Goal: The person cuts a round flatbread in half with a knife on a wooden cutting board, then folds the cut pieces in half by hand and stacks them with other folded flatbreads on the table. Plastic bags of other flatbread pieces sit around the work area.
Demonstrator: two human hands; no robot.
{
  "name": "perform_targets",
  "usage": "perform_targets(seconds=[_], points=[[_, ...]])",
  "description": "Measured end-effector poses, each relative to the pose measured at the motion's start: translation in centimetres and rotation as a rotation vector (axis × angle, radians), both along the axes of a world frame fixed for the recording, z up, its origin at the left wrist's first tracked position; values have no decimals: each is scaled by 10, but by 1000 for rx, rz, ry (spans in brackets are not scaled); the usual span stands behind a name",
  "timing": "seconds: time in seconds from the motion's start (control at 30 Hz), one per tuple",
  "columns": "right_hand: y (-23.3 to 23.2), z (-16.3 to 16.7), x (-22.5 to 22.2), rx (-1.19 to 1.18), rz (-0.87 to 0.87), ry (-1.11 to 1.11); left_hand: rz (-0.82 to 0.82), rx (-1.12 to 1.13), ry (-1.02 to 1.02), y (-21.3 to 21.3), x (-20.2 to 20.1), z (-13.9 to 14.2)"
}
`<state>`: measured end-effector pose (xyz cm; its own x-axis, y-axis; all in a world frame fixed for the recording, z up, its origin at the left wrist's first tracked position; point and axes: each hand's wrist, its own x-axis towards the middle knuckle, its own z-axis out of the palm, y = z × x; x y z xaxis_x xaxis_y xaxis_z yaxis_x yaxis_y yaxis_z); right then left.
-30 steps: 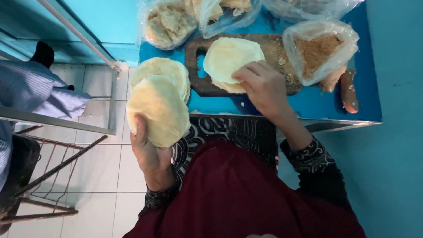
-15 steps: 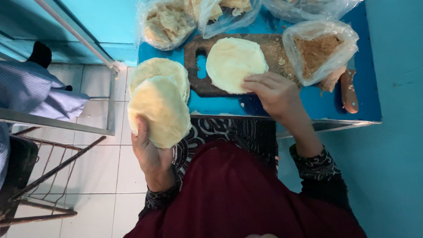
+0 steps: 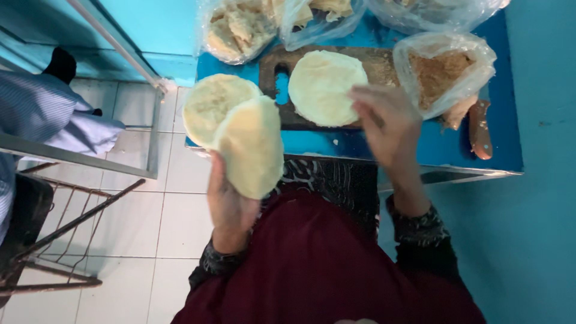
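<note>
We look down from the head view on our two hands at a blue table [image 3: 360, 147]. Our left hand [image 3: 231, 207] grips a pale round flatbread [image 3: 252, 147] from below, fingers closed on its lower edge, so that the disc stands tilted up, off the table. Just behind that flatbread, and partly covered by it, lies a second disc [image 3: 210, 102], at the table's near-left corner; we cannot tell whether it rests on the table or touches the held one. Our right hand [image 3: 384, 123] is blurred; its fingers are spread and hold nothing, and it hovers at the right edge of a third disc [image 3: 324, 87], which lies flat on a dark wooden board [image 3: 381, 69]. Whether the fingertips touch that disc we cannot tell. To the right of the right hand a clear bag [image 3: 447, 69] holds a brown crumbly filling, and just beyond it a knife [image 3: 480, 129] with a wooden handle lies on the table. Beyond both hands, at the far edge, more clear bags [image 3: 240, 30] hold pale pieces of dough or bread. Left of the left hand we see white floor tiles [image 3: 138, 228], a metal frame [image 3: 72, 222], and a striped sleeve [image 3: 54, 114] of another person.
</note>
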<state>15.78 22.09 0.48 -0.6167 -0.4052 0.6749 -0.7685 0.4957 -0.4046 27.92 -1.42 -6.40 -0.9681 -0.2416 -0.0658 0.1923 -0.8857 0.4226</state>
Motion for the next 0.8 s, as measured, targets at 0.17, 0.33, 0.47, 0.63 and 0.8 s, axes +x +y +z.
perform_targets(seconds=[0.17,0.33,0.47,0.63,0.8], points=[[-37,-11,56,-62,351,-155,-195,84,142,26,-8,-6],[-54,-31,54,-81,288,-294,-152,-31,127,36,-16,-6],[-51,-42,58,-215,314,-479,-154,-95,130,39,-16,-2],[-48,-70,62,-245,258,-454,-117,-240,225,44,-17,0],[-33,-104,47,-690,332,-1040,-123,-290,171,42,-18,-3]])
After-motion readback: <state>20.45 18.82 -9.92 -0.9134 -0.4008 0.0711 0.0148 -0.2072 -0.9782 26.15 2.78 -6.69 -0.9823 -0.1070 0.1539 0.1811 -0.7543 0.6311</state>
